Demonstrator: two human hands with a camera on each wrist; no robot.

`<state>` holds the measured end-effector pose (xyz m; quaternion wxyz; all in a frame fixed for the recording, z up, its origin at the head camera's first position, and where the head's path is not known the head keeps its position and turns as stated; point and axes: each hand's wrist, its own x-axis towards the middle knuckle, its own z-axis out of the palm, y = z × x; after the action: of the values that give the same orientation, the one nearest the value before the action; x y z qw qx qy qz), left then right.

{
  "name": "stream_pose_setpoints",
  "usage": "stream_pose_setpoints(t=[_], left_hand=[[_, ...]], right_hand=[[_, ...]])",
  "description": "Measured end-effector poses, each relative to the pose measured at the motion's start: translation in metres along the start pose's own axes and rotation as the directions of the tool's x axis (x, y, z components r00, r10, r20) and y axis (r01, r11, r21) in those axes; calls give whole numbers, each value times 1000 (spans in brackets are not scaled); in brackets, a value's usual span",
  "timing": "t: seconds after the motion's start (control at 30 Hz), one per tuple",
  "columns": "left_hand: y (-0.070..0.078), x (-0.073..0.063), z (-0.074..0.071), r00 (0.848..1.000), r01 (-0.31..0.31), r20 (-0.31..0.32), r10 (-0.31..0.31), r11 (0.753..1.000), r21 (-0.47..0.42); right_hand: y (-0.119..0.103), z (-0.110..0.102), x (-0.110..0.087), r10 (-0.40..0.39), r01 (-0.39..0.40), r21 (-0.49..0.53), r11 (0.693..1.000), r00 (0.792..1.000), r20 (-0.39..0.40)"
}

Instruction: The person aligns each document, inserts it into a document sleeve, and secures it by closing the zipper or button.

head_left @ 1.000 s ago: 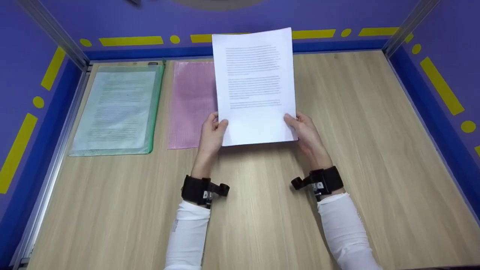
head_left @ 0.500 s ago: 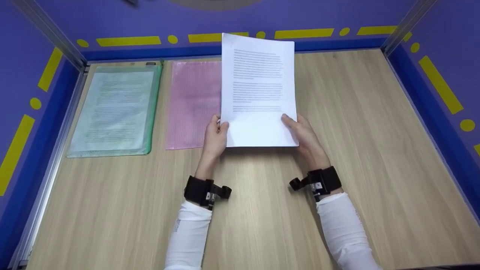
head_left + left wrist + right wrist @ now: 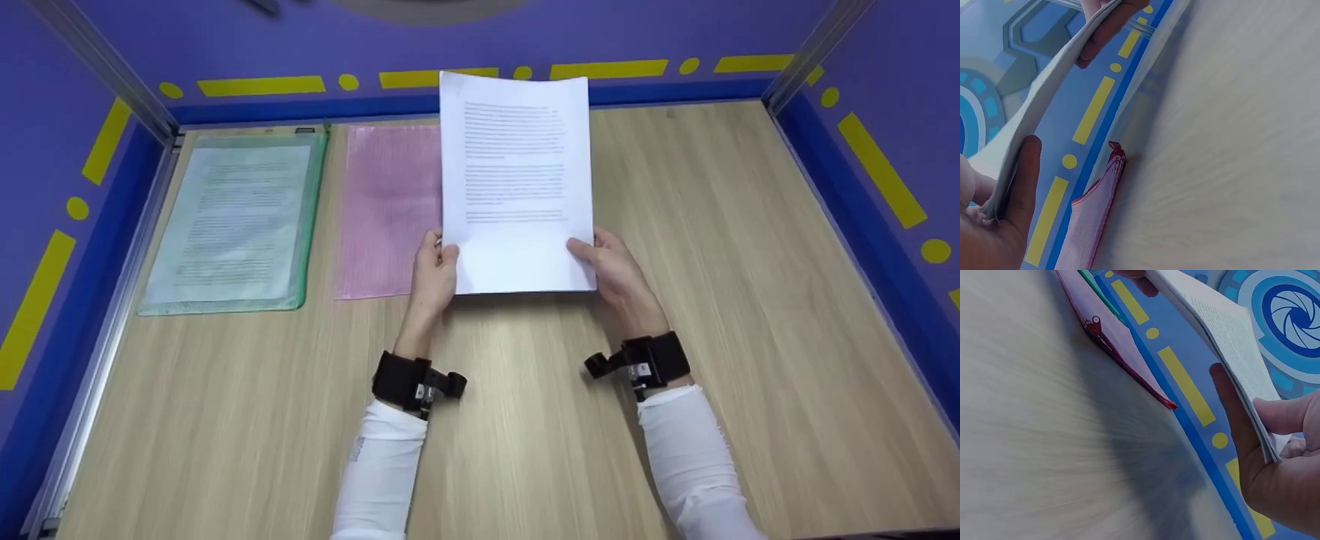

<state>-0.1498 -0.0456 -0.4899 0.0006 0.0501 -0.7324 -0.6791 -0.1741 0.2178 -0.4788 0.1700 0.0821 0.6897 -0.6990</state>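
Note:
A stack of printed paper [image 3: 517,180] is held up off the table, its text facing the head camera. My left hand [image 3: 435,274] grips its lower left edge, thumb on the front and fingers behind. At the lower right edge my right hand [image 3: 619,266] pinches the sheets the same way. Both wrist views show the stack edge-on between thumb and fingers, in the right wrist view as several layers [image 3: 1230,354]. Partly covered by the paper, a pink zip pouch [image 3: 386,210] lies on the table; its red zipper [image 3: 1123,363] shows in the right wrist view.
A green zip pouch [image 3: 236,221] with a printed sheet inside lies at the table's left. The wooden table [image 3: 750,315] is bounded by purple-blue walls [image 3: 637,37] with yellow marks at the back and both sides.
The stack and my left hand have shifted slightly right, and the top of the stack has come down a little and straightened. My right hand has hardly moved; both hands keep their grip.

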Motion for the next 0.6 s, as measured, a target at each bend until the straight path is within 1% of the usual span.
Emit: stream_pose_setpoints(t=[0.07,0.17,0.27,0.33,0.43,0.53,0.6], left_hand=[[1,1,1,1000,4,9,-4,1000,4],[2,2,0,1000,20,16,-21,1000,22],[4,4,-2,999,31,37,-33,999,44],[5,5,-4,998,24,55,-29,997,79],[7,8,-8,997,9,75,-22,987,162],[11,9,-11,994,27,93,-49,973,227],[13,10,-11,993,27,102,-57,961,276]], right_hand=[[0,-1,1,-21,21,4,1000,999,-36],[1,-2,2,-43,43,12,999,997,-58],[1,-5,3,-51,53,15,999,996,-77],[1,-7,3,-53,54,6,999,994,-98],[-1,-11,4,-52,52,-1,999,990,-133],[-2,-17,4,-61,64,18,998,985,-159],[-2,-22,4,-62,71,47,996,983,-174]])
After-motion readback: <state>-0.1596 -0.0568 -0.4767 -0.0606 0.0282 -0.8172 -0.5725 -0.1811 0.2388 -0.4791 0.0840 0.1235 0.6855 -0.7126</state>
